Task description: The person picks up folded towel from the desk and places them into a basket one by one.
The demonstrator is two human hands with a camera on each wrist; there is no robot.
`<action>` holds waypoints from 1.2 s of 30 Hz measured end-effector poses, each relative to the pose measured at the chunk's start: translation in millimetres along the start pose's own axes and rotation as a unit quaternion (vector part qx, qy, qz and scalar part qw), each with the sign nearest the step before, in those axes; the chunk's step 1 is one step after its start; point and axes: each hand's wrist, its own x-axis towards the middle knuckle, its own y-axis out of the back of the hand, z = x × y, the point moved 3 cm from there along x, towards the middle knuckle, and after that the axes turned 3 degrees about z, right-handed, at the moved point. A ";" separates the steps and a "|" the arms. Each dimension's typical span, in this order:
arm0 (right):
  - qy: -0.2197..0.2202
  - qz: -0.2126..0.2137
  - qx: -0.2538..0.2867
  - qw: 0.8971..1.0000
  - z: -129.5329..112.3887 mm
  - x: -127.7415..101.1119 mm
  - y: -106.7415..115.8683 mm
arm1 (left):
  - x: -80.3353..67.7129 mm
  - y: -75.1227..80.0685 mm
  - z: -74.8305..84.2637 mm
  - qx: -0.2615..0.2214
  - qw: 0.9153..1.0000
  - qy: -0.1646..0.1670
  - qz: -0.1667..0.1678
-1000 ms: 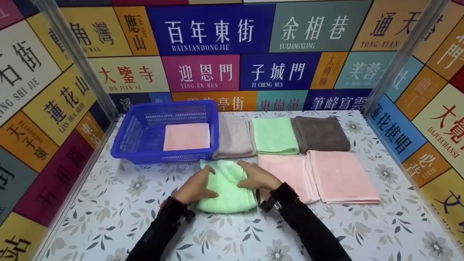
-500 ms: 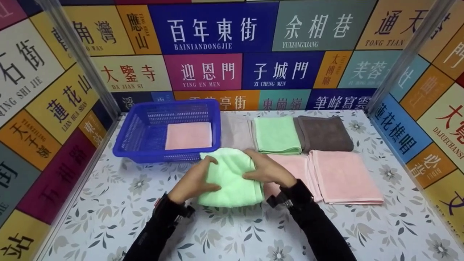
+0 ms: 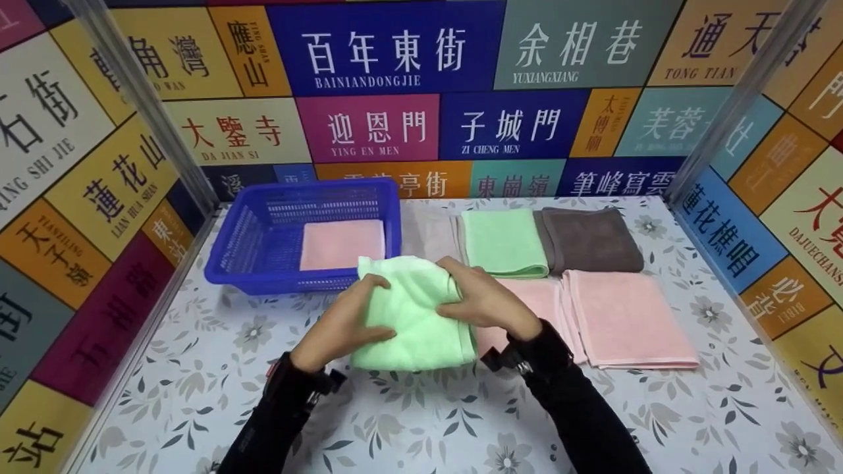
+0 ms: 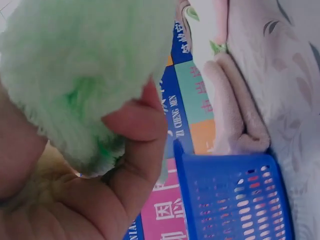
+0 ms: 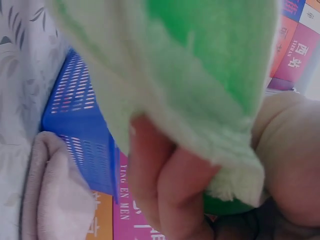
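Observation:
A folded light-green towel (image 3: 411,316) is held between both hands above the table, just in front of the blue basket. My left hand (image 3: 346,322) grips its left side, thumb on the near face; in the left wrist view the fingers curl round the fluffy edge. On the towel's right side, my right hand (image 3: 487,299) pinches the layered edges, as the right wrist view shows with the towel (image 5: 200,65) between thumb and fingers. The blue plastic basket (image 3: 244,280) stands at the back left with a folded pink towel (image 3: 342,245) inside.
Along the back, right of the basket, lie folded towels: a pale grey-beige one (image 3: 431,234), a green one (image 3: 504,240) and a dark brown one (image 3: 593,240). Two pink towels (image 3: 632,319) lie in front of them. Printed wall panels (image 3: 382,59) enclose the table (image 3: 421,428) at the back and sides.
Both hands have lifted the green towel off the table and moved it slightly away from the body, toward the basket's front edge. The basket and other towels stay put.

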 end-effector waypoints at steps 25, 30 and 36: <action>0.035 0.148 0.002 0.988 -15.3 118.6 -11.8 | 59.2 65.9 -59.2 0.025 0.991 0.038 0.126; 0.047 0.145 0.002 0.988 -8.0 139.6 -19.0 | 69.4 73.5 -70.4 0.030 0.988 0.064 0.135; 0.031 0.130 0.026 0.991 3.5 161.0 -24.3 | 80.7 77.4 -82.6 0.028 0.988 0.103 0.114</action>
